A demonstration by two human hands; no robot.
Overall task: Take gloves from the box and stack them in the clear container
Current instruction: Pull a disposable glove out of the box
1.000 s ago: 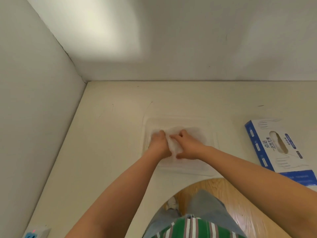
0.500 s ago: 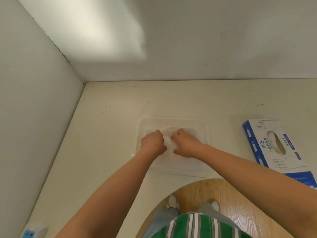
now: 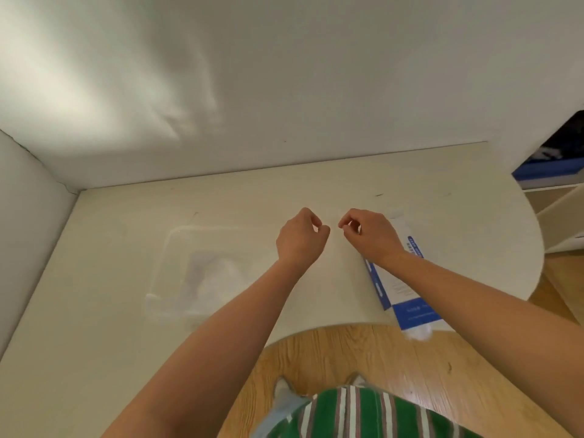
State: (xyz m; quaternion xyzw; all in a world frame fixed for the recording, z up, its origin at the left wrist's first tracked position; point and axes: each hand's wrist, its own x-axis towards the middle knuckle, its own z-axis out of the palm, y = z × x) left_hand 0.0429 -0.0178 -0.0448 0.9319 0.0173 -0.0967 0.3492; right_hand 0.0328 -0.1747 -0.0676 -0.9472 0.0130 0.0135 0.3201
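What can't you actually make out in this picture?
Head view only:
- Glove box: opening hidden by the right hand and forearm.
- Gloves in the clear container: pale blur, number unclear.
- Left hand and right hand: fingers pinched, whether on a see-through glove cannot be told.
- Dark and blue thing: cut off by the right edge.

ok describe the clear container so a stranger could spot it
Start at the cream table in the corner. On its left half sits the clear container, a shallow square tub holding crumpled see-through gloves. Unlike the blue-and-white box on the right, it's colourless and almost blends into the tabletop.
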